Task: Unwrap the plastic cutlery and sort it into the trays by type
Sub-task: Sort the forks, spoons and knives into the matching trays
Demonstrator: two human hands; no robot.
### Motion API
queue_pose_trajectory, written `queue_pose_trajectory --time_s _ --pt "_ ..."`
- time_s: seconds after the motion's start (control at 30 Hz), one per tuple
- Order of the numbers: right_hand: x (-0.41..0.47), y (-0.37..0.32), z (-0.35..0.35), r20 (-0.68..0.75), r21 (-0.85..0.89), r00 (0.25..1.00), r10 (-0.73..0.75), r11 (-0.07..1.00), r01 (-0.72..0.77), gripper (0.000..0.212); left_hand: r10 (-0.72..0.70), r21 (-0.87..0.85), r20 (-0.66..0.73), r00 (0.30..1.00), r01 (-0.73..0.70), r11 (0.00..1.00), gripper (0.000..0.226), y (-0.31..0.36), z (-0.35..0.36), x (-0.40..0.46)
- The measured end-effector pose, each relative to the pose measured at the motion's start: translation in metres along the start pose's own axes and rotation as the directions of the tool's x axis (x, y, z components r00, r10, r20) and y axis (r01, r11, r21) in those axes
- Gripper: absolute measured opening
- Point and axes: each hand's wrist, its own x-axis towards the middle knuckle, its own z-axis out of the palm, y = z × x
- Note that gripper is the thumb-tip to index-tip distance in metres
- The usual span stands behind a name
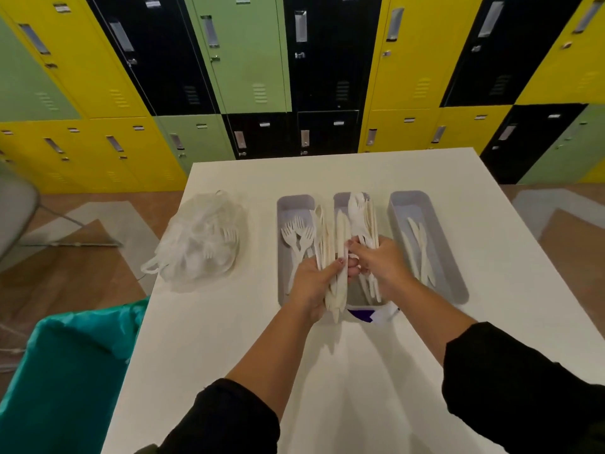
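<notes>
Risk at table centre: slipping of the loose cutlery bundle (334,276) into the wrong tray, through too many thin pieces in one grasp. Left hand (312,283) curled round that bundle, upright above the gap between the fork tray (282,290) at nine o'clock and the middle tray (342,199). Right hand (376,262) closed on several pieces over the middle tray. Knife tray (460,286) at three o'clock. Bag of wrapped cutlery (199,244) farther at nine.
</notes>
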Motion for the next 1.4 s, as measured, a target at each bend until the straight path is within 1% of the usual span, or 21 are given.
queue_pose_trajectory --time_s 0.1,0.17,0.23,0.37,0.47,0.53,0.63,0.7,0.73,0.8,0.83,0.93,1.0,1.1,1.2,1.27,1.33,1.37,1.4 --pt "0.001 0.001 -0.02 -0.051 -0.011 0.999 -0.013 1.0 0.013 0.008 -0.015 -0.007 -0.009 1.0 0.015 1.0 0.021 -0.009 0.018 0.002" --pt "0.005 0.003 -0.035 -0.085 0.002 0.996 0.003 1.0 -0.003 0.007 -0.021 0.01 -0.051 0.998 0.021 1.0 0.023 -0.014 0.026 0.005" --pt "0.009 0.003 -0.05 -0.125 0.001 0.992 0.004 1.0 -0.004 0.003 -0.019 0.019 -0.072 0.997 0.02 1.0 0.02 -0.017 0.031 0.007" --pt "0.021 0.007 -0.083 -0.181 -0.087 0.983 -0.035 0.996 0.02 0.012 -0.013 0.068 -0.035 0.999 0.016 0.998 0.008 -0.02 0.041 0.007" --pt "0.032 0.009 -0.105 -0.248 -0.188 0.966 -0.079 0.982 0.031 0.009 -0.037 0.044 -0.041 0.998 0.039 0.998 0.006 -0.023 0.049 0.011" --pt "0.04 0.009 -0.118 -0.261 -0.247 0.96 -0.104 0.968 0.038 0.008 -0.056 0.033 -0.037 0.998 0.057 0.998 0.008 -0.024 0.054 0.012" --pt "0.049 0.008 -0.135 -0.23 -0.372 0.959 -0.164 0.926 0.069 0.013 -0.081 0.017 -0.045 0.996 0.082 0.997 0.013 -0.026 0.061 0.015" --pt "0.05 0.004 -0.138 -0.214 -0.434 0.945 -0.249 0.89 0.137 0.02 -0.095 0.003 -0.03 0.995 0.095 0.995 0.012 -0.025 0.065 0.014" --pt "0.047 0.001 -0.136 -0.19 -0.432 0.939 -0.287 0.883 0.182 0.022 -0.105 -0.004 -0.016 0.994 0.104 0.995 0.011 -0.025 0.067 0.014" --pt "0.04 -0.006 -0.126 -0.089 -0.423 0.93 -0.356 0.859 0.288 0.026 -0.127 -0.02 0.008 0.992 0.127 0.992 0.013 -0.022 0.069 0.013" --pt "0.035 -0.008 -0.121 -0.014 -0.442 0.919 -0.395 0.827 0.349 0.029 -0.14 -0.02 0.018 0.99 0.14 0.99 0.015 -0.021 0.071 0.013" --pt "0.026 -0.004 -0.108 0.208 -0.515 0.85 -0.485 0.684 0.516 0.032 -0.178 0.014 0.052 0.983 0.177 0.984 0.013 -0.016 0.075 0.01" --pt "0.025 0.004 -0.106 0.269 -0.543 0.823 -0.501 0.627 0.559 0.036 -0.19 0.023 0.062 0.98 0.189 0.982 0.012 -0.013 0.077 0.009" --pt "0.023 0.011 -0.107 0.276 -0.559 0.799 -0.534 0.587 0.585 0.035 -0.192 0.053 0.089 0.977 0.187 0.981 0.013 -0.009 0.075 0.005" --pt "0.021 0.014 -0.108 0.313 -0.593 0.738 -0.598 0.484 0.644 0.032 -0.188 0.105 0.117 0.975 0.176 0.979 0.012 -0.009 0.07 0.002" --pt "0.02 0.016 -0.111 0.312 -0.606 0.721 -0.619 0.455 0.653 0.03 -0.16 0.131 0.1 0.982 0.146 0.981 0.014 -0.008 0.07 0.002" --pt "0.019 0.017 -0.117 0.26 -0.628 0.737 -0.624 0.47 0.62 0.024 -0.105 0.133 0.033 0.994 0.099 0.986 0.016 -0.008 0.068 0.006" --pt "0.019 0.018 -0.121 0.197 -0.636 0.763 -0.616 0.512 0.578 0.019 -0.078 0.118 -0.004 0.997 0.078 0.99 0.015 -0.008 0.065 0.009" --pt "0.019 0.019 -0.126 0.113 -0.63 0.8 -0.589 0.581 0.516 0.012 -0.055 0.099 -0.031 0.998 0.057 0.993 0.014 -0.008 0.062 0.011"
